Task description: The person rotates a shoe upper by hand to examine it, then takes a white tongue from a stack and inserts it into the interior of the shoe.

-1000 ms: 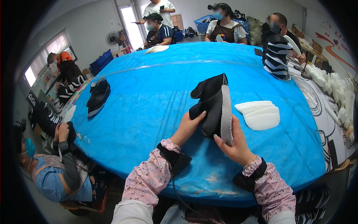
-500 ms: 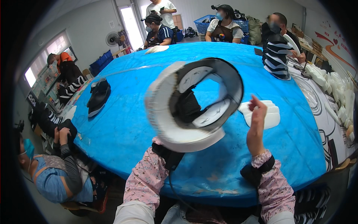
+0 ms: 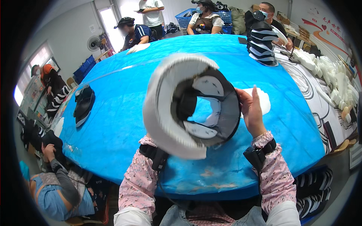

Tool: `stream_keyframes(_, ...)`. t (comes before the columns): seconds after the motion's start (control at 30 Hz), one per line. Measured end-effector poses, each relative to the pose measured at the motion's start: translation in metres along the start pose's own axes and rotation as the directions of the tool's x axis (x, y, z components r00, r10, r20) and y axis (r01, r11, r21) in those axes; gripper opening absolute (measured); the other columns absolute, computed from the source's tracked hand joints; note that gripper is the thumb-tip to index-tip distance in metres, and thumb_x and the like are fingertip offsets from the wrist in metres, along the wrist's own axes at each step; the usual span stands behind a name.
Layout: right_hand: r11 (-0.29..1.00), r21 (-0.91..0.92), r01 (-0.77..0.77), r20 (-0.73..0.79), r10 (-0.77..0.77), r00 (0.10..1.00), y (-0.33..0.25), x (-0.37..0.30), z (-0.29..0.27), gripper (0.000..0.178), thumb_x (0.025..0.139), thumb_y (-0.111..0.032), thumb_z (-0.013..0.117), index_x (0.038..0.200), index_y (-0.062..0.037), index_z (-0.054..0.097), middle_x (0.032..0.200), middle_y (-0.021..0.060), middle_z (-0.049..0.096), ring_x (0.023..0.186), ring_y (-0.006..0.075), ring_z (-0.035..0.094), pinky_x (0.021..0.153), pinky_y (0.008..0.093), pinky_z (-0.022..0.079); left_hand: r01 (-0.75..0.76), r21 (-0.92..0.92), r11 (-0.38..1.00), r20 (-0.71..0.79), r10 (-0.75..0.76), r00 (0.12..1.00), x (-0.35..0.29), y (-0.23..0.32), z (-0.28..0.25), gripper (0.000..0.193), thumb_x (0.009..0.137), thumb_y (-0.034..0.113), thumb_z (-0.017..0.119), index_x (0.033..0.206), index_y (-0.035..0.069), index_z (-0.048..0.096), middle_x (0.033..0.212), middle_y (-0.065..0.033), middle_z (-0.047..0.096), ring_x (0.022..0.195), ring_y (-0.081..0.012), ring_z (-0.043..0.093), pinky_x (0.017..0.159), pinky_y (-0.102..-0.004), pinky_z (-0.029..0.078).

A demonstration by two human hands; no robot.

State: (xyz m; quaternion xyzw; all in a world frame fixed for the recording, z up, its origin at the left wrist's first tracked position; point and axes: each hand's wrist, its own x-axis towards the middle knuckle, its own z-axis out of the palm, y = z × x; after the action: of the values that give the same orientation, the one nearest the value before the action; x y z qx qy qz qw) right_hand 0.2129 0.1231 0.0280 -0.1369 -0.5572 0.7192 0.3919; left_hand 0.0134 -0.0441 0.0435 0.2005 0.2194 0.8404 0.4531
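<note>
A ring-shaped collar (image 3: 162,98) hangs tilted above the table, its opening facing me. It has a broad white outer band, blurred by motion, and a dark grey lining with white pads inside. My left hand (image 3: 148,136) is almost wholly hidden behind its lower left; the collar rests on that side, with the fingers out of sight. At the collar's right rim, my right hand (image 3: 252,113) grips the dark edge with its fingers. Just behind this hand lie white rounded pads (image 3: 265,101), partly covered by it.
Blue sheeting (image 3: 117,150) covers the table. A black-and-white piece (image 3: 83,105) lies at the left. A stack of black-and-white collars (image 3: 261,45) stands at the far right, near heaped white pieces (image 3: 320,73). Several people sit or stand around, one close at the left (image 3: 62,192).
My right hand has moved from beside the collar onto its right rim. The collar has turned and shifted a little left. My view has swung slightly right.
</note>
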Motion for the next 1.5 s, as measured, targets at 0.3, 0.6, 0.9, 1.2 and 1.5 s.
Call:
stream_keyframes(0.3,0.951,-0.277,0.139,0.095,-0.117,0.989,0.008,-0.009,0.005,0.028,0.088,-0.026,0.048,0.098,-0.0007,0.055,0.092,0.0033,0.054,0.088,0.01,0.049,0.081,0.0239,0.038,0.142,0.08,0.987,0.113,-0.151,0.982,0.006,-0.001,-0.019,0.054,0.083,0.024,0.056,0.128,0.004,0.034,0.1,-0.0083,0.055,0.088,-0.0165,0.054,0.077,-0.0263,0.044)
stream_keyframes(0.6,0.697,-0.528,0.485,0.342,-0.348,0.873,0.002,-0.023,0.036,0.033,0.086,-0.027,0.048,0.11,-0.0047,0.054,0.107,0.0113,0.053,0.102,0.0239,0.049,0.089,0.0326,0.036,0.092,0.359,0.929,0.088,-0.132,0.987,0.034,-0.005,-0.055,0.03,0.09,0.015,0.047,0.116,0.001,0.05,0.068,0.0035,0.053,0.055,-0.0027,0.046,0.049,-0.0171,0.038)
stream_keyframes(0.9,0.735,-0.476,0.482,0.544,-0.184,0.818,-0.013,-0.032,0.046,0.062,0.081,-0.057,0.044,0.111,-0.0036,0.055,0.113,0.0119,0.052,0.109,0.0242,0.046,0.094,0.0361,0.034,0.177,0.44,0.88,-0.05,-0.173,0.984,0.048,-0.007,-0.092,0.042,0.088,0.02,0.048,0.125,0.003,0.039,0.073,-0.0073,0.059,0.059,-0.0132,0.059,0.053,-0.0278,0.05)
stream_keyframes(1.2,0.729,-0.471,0.497,0.513,-0.232,0.826,-0.01,-0.032,0.043,0.038,0.086,-0.028,0.053,0.117,-0.0068,0.052,0.104,0.0097,0.054,0.099,0.0208,0.05,0.087,0.0305,0.039,0.087,0.49,0.867,-0.088,-0.051,0.995,0.036,-0.017,-0.07,0.027,0.086,0.015,0.049,0.109,0.0,0.052,0.083,-0.0033,0.059,0.066,-0.0075,0.055,0.06,-0.0211,0.046)
stream_keyframes(1.5,0.941,-0.316,0.121,-0.105,-0.162,0.981,0.003,-0.015,0.029,0.059,0.091,-0.047,0.034,0.105,0.0063,0.055,0.095,0.0069,0.057,0.087,0.011,0.048,0.079,0.0229,0.038,0.122,0.374,0.919,0.024,-0.141,0.99,0.033,-0.016,-0.082,0.033,0.087,0.024,0.049,0.111,0.001,0.048,0.096,-0.0073,0.058,0.083,-0.0144,0.058,0.072,-0.0307,0.049)
